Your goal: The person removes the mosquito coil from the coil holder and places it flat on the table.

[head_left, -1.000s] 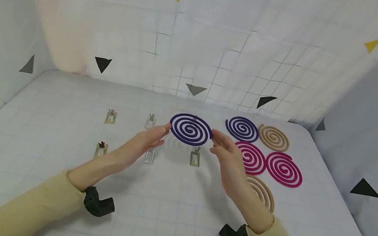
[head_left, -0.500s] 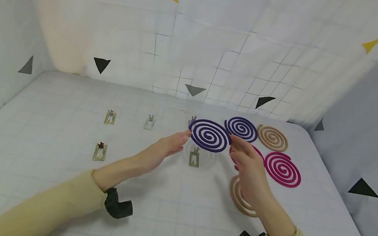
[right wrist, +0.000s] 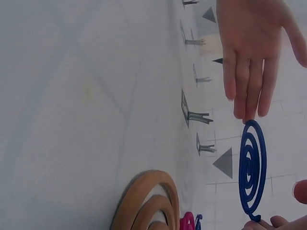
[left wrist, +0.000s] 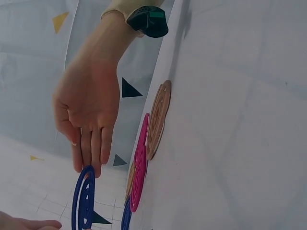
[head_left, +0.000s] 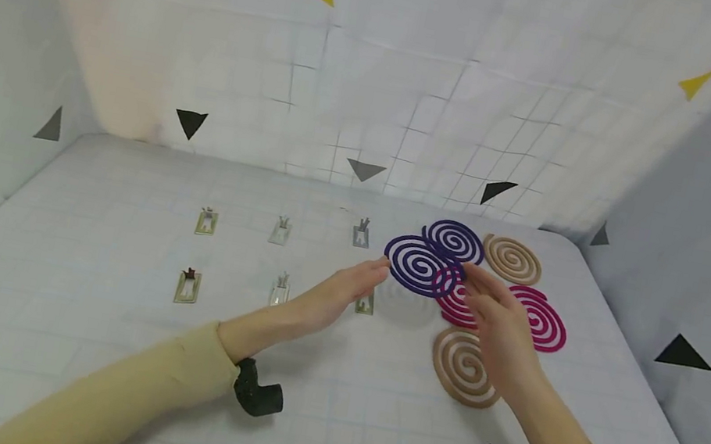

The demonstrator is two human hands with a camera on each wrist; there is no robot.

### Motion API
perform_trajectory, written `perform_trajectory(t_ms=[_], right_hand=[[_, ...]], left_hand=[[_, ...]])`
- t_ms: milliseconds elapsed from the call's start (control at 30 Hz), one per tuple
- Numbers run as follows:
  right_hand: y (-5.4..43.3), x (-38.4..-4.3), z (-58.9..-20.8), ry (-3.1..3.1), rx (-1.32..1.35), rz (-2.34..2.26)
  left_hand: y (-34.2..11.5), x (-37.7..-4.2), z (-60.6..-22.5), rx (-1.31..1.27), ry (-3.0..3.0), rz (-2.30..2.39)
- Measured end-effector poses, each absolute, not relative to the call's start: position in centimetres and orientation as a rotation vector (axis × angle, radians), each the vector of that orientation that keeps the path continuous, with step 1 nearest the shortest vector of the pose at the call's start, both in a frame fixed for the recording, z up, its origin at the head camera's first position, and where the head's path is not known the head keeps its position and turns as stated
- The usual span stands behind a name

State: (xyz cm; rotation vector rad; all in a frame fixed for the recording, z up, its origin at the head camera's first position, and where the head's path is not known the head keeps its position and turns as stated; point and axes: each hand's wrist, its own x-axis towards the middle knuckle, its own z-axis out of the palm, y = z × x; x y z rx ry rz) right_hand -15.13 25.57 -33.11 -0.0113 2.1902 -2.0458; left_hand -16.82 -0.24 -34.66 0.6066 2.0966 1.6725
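Observation:
A dark blue mosquito coil (head_left: 421, 265) is held level above the table, between the fingertips of both hands. My left hand (head_left: 332, 293) touches its left edge with straight fingers. On the opposite edge, the straight fingers of my right hand (head_left: 506, 340) support it, the thumb apart from the coil. Seen from above, the held coil overlaps a second blue coil (head_left: 459, 242) and a pink coil (head_left: 455, 307) lying on the table. The left wrist view shows the right hand (left wrist: 91, 100) with palm visible; in the right wrist view the left hand's (right wrist: 249, 57) fingertips meet the coil's rim.
Another pink coil (head_left: 545, 323), partly behind the right hand, and two tan coils, one at the back (head_left: 513, 260) and one nearer (head_left: 467, 365), lie on the right. Several small metal coil stands (head_left: 187, 288) stand in two rows at the left and middle. White sheet walls surround the table.
Both hands have moved right together, carrying the blue coil from above the metal stands to the edge of the coils lying on the right.

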Motion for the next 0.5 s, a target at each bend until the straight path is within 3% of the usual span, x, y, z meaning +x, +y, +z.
perform_trajectory(t_ms=[500], right_hand=[[30.5, -14.4, -34.7, 2.167, -0.082, -2.164]], left_hand=[[4.2, -16.5, -35.1, 0.628, 2.086, 1.655]])
